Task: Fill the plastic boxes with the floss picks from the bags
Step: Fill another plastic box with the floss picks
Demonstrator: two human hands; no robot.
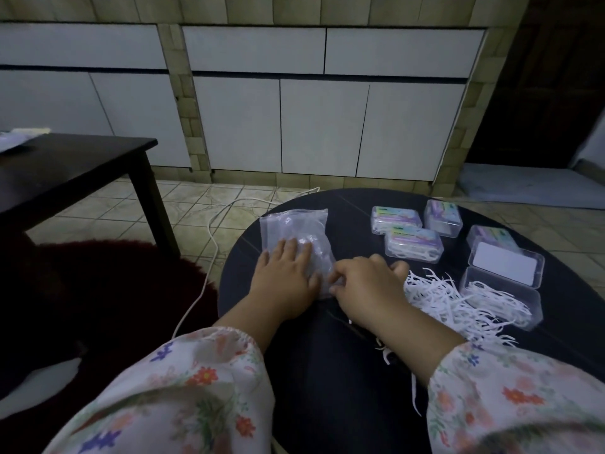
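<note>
A clear plastic bag [294,229] with floss picks lies on the round black table [343,355]. My left hand [284,276] rests flat on the bag's near half. My right hand [366,285] pinches the bag's near right corner with its fingertips. A loose heap of white floss picks [435,299] lies just right of my right hand. An open clear box [501,298] holds picks, its lid [505,267] flipped back. Three closed, filled boxes [414,245] stand further back, and a fourth closed box [491,237] sits behind the lid.
A few stray picks [389,353] lie near the table's front. A dark low table [65,168] stands to the left, a white cable [212,244] runs across the tiled floor, and a dark red rug [98,290] lies below. White cabinets [320,126] line the wall.
</note>
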